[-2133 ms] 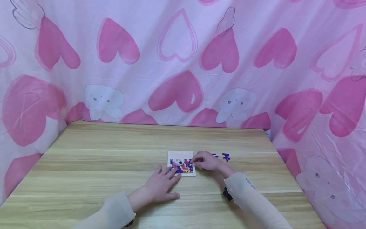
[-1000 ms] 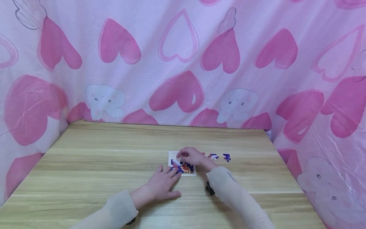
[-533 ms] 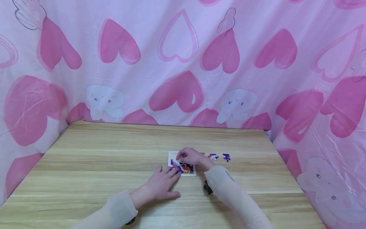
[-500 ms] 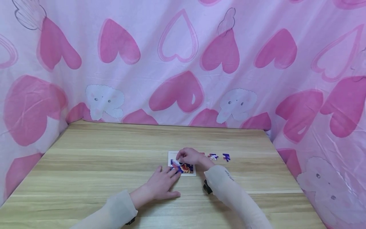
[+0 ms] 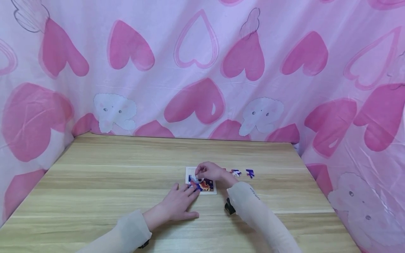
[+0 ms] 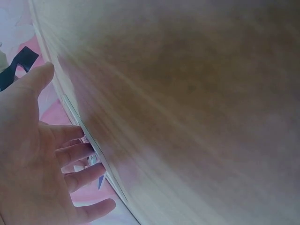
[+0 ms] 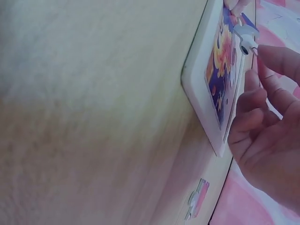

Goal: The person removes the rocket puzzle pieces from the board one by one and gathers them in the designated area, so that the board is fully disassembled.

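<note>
A small jigsaw puzzle in a white-rimmed tray (image 5: 188, 172) lies on the table, its lower part filled with purple and orange picture. My left hand (image 5: 178, 204) lies spread out, with fingertips over the tray's lower left corner. Between thumb and index finger, my right hand (image 5: 212, 172) pinches a white puzzle piece (image 7: 244, 38) with a black spot. In the right wrist view that piece stands tilted over the picture, close to the left fingertips. The right hand covers the tray's upper right part in the head view.
Loose puzzle pieces lie right of the tray: a purple one (image 5: 250, 173), a purple-and-white one (image 5: 236, 173), and a reddish one (image 5: 224, 169) partly behind the right wrist. The wooden table (image 5: 110, 182) ends at a pink heart-print curtain (image 5: 194, 100) on the back and sides.
My right hand has moved left from the tray's right edge to over its middle, uncovering loose pieces. Lately it has tilted the white piece in place. My left hand has stayed put.
</note>
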Tool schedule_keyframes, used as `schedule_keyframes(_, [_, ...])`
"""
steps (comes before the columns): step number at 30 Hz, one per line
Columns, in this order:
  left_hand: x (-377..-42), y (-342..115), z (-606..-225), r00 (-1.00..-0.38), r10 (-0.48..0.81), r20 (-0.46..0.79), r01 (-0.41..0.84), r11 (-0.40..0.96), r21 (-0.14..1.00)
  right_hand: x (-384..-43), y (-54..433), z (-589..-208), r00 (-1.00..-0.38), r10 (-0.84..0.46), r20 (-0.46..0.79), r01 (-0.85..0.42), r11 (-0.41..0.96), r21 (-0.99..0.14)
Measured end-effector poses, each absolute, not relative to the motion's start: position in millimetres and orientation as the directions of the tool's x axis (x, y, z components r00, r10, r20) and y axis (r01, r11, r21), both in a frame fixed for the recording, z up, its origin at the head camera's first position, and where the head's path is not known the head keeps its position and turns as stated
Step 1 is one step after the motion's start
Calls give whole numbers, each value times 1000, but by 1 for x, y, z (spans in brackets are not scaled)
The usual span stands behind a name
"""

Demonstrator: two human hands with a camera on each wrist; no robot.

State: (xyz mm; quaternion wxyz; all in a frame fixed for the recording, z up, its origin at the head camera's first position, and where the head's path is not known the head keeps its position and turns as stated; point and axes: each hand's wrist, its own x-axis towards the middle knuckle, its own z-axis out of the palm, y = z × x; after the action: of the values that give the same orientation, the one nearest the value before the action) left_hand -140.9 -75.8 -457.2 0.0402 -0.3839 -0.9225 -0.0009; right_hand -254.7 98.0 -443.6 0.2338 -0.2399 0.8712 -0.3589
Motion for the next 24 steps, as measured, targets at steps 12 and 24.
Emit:
schedule_keyframes(12, [-140,-76,-458,-699,711,72,711,702,-31,-251,98,-450,-776,-607,-173,-269,567,-779])
schedule_keyframes(24, [-140,-76,-457,-706,706,56,706,708,-23,-247,101,-451,-785,-607,-126,-339,590,-733])
